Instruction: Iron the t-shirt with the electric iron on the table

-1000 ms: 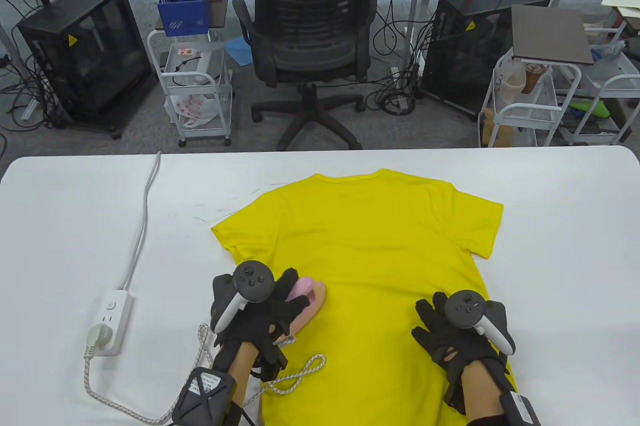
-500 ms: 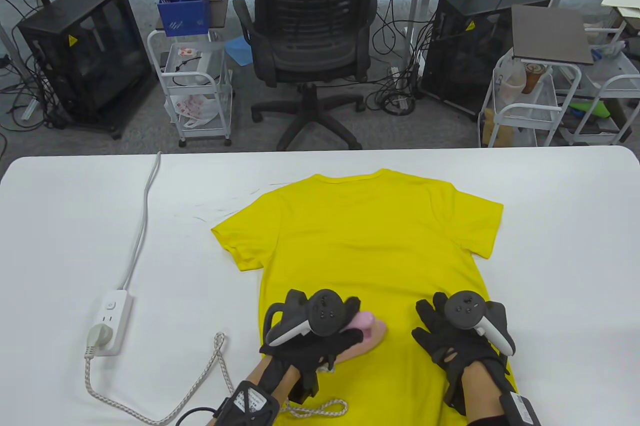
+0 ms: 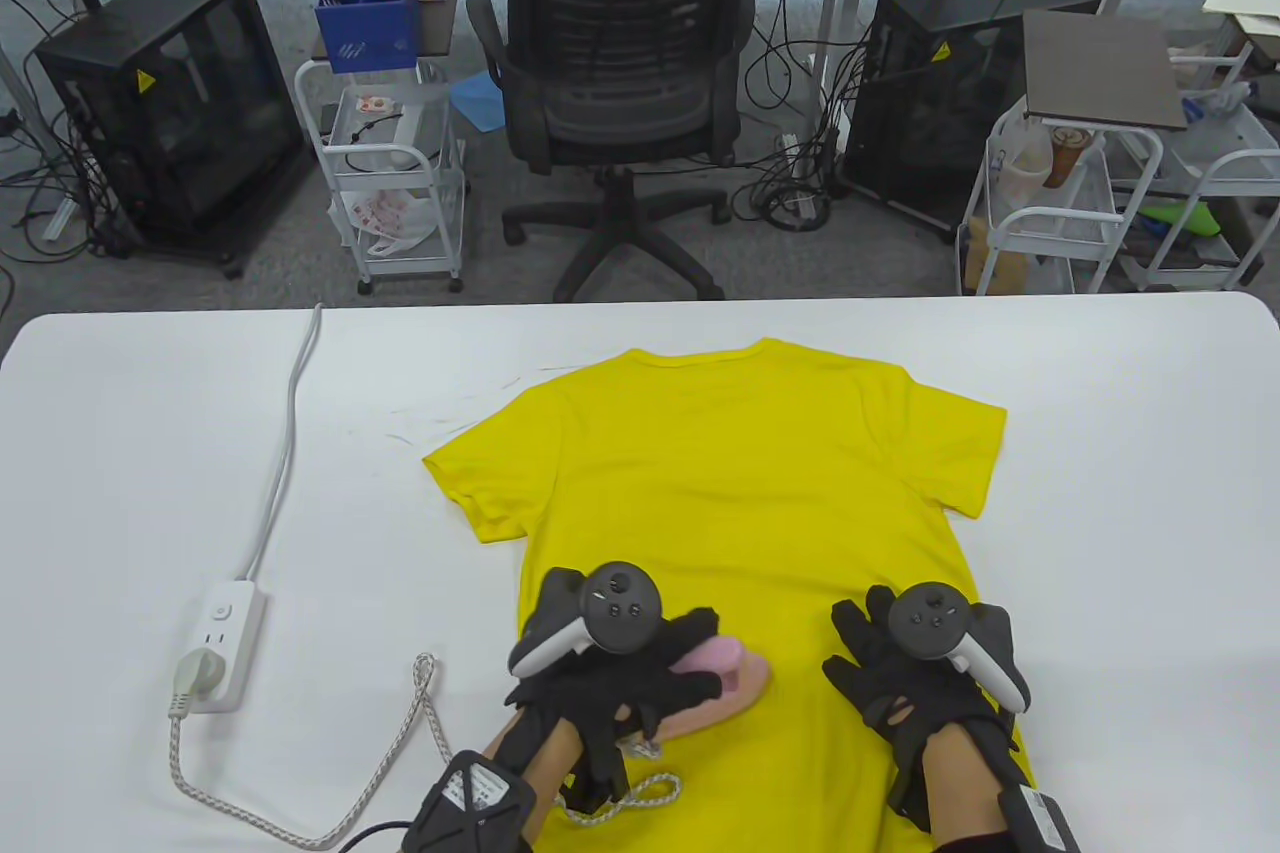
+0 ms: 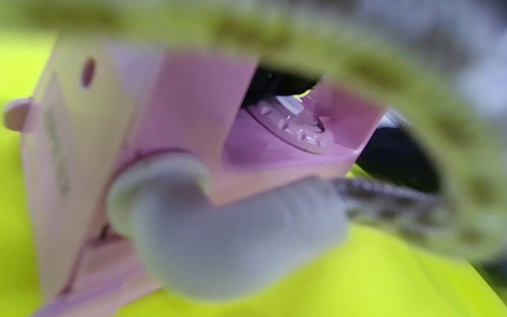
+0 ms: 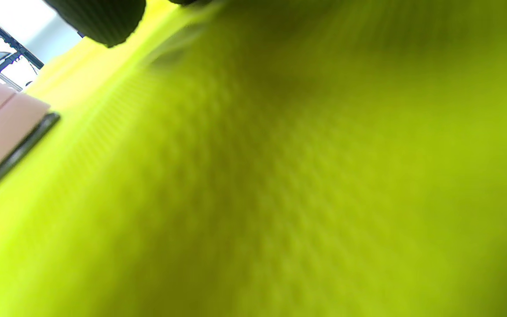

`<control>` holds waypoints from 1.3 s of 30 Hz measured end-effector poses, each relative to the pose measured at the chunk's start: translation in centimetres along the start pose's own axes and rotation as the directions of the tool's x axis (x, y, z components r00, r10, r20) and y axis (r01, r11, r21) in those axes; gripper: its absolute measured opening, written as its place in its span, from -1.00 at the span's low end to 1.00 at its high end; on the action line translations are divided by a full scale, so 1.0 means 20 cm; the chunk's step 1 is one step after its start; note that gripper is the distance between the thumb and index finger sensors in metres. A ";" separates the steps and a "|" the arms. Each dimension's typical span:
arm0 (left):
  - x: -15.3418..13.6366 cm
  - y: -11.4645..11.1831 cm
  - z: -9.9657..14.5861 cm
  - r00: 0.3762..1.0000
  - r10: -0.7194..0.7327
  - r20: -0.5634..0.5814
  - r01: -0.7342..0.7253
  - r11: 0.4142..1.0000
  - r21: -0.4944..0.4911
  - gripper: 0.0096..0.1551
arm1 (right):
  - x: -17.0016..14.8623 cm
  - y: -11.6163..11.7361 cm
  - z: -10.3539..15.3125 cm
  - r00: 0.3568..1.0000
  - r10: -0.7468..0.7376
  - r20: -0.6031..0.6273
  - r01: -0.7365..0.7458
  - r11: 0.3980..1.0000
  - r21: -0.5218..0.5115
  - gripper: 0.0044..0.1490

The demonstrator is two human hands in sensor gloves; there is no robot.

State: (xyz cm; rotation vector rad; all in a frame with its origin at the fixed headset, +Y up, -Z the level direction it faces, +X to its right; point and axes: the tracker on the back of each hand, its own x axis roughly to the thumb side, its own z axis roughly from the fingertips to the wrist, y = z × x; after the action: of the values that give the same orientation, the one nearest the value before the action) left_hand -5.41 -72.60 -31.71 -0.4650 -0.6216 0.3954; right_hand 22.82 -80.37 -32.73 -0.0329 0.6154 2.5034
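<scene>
The big white tabletop (image 3: 1100,493) lies in front of you. A yellow t-shirt (image 3: 740,483) is spread flat on it, with its neck at the far side and its bottom edge near you. On the left of the tabletop sits a white power strip (image 3: 218,645) with a plug in it. A braided cord (image 3: 400,753) runs from that plug along the near edge and loops up by your left wrist.

Your left hand (image 3: 610,693) is on the near left part of the shirt. Its fingers curl around the handle of the pink iron (image 3: 735,675), and the iron's flat bottom sits on the yellow cloth, pointing right. Your right hand (image 3: 915,683) lies flat on the near right part of the shirt, with its fingers spread out straight and holding nothing. The iron is between your two hands, near the right one but not touching it.
</scene>
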 end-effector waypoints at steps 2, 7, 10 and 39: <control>0.13 -0.06 -0.01 0.990 -0.096 0.103 0.099 0.995 -0.026 -0.14 | 0.00 0.00 0.00 1.000 -0.007 0.002 0.007 1.000 0.003 -0.15; 0.14 -0.04 -0.01 0.985 -0.169 0.021 0.168 0.984 0.059 -0.14 | 0.00 0.00 0.00 1.000 -0.007 0.003 0.007 1.000 0.004 -0.15; -0.02 0.05 0.00 0.974 -0.141 -0.176 0.174 0.967 0.185 -0.13 | -0.01 -0.01 0.00 1.000 -0.014 0.006 0.014 1.000 0.006 -0.15; 0.05 -0.01 0.01 0.994 -0.090 -0.066 0.093 0.995 0.040 -0.13 | 0.12 -0.08 0.08 0.981 0.178 0.072 -0.177 0.984 -0.012 0.17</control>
State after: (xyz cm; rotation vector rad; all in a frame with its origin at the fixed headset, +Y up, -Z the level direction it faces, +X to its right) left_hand -4.70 -72.28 -31.03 -0.4048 -0.5692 0.3056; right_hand 21.90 -77.26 -32.33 0.1155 0.6044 2.6648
